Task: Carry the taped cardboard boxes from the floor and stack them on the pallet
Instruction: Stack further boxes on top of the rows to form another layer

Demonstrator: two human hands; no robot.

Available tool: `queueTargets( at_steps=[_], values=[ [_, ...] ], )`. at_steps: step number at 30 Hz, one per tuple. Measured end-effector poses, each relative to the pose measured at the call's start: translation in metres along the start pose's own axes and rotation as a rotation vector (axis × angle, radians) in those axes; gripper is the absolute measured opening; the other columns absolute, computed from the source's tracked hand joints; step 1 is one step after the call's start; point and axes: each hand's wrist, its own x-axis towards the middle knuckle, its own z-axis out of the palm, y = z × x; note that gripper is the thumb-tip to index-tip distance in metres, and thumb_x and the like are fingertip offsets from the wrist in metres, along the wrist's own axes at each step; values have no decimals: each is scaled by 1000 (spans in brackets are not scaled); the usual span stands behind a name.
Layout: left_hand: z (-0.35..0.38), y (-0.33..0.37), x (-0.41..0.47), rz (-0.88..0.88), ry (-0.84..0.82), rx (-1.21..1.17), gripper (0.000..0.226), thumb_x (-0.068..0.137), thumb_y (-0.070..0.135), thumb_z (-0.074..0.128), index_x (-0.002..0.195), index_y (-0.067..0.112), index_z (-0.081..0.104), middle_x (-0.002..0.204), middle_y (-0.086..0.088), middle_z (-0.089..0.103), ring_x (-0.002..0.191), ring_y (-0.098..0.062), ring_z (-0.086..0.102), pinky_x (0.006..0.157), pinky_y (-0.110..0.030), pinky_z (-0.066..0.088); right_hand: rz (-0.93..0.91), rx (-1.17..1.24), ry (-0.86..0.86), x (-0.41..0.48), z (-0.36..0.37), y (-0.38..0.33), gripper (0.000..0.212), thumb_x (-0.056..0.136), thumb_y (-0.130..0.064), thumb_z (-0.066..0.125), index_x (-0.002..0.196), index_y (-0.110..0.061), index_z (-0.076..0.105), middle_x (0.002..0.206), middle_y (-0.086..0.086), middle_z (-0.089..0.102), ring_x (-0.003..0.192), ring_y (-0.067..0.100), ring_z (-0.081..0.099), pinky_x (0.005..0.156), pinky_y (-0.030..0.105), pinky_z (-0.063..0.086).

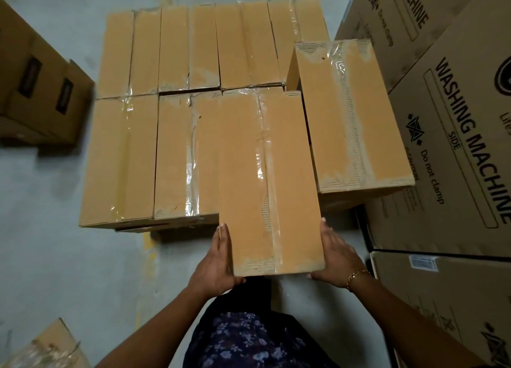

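I hold a long taped cardboard box (265, 179) out in front of me, above the near edge of the stack. My left hand (219, 260) presses flat against its left side, thumb under the near corner. My right hand (337, 257), with a gold bracelet on the wrist, presses against its right side the same way. Below lies a layer of several taped boxes (154, 124) packed side by side. One more taped box (348, 113) sits higher, on top of the layer at the right. The pallet itself is hidden under the boxes.
Large "WASHING MACHINE" cartons (453, 135) stand close on the right. A brown carton (38, 91) sits on the grey floor (55, 257) at the left. Another taped box (47, 348) shows at the bottom left corner.
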Motion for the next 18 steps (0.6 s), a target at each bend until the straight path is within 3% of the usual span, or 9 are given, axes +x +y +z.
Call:
queueTargets(
  at_steps=[3,6,13,18],
  values=[
    [-10,3,9,2,54,-16,150,70,56,84,151,24,-38,170,-3,-14,144,-31,38,104,-41,49,-7,-117,135,3,-2,-6,137,69,-74,70,158,-20,-19,169,-3,-9,156,21,-1,122,45,14],
    [-22,12,23,10,73,10,145,74,52,84,154,20,-32,170,-7,-7,138,-32,46,97,-42,52,1,-211,262,9,-11,-11,129,71,-74,66,160,-18,-7,169,1,-12,156,26,-3,123,48,12],
    [-34,7,39,24,11,55,145,71,62,82,157,17,-25,170,-5,-5,135,-30,48,99,-42,51,20,-352,204,36,-33,1,148,50,-94,54,161,-16,-6,169,6,-10,155,29,-9,123,53,4],
    [-31,3,37,22,7,44,138,69,78,63,157,21,-27,171,-2,-5,137,-28,46,104,-42,49,16,-361,177,37,-26,10,155,38,-94,62,160,-10,17,168,12,10,154,34,11,118,59,21]
  ],
)
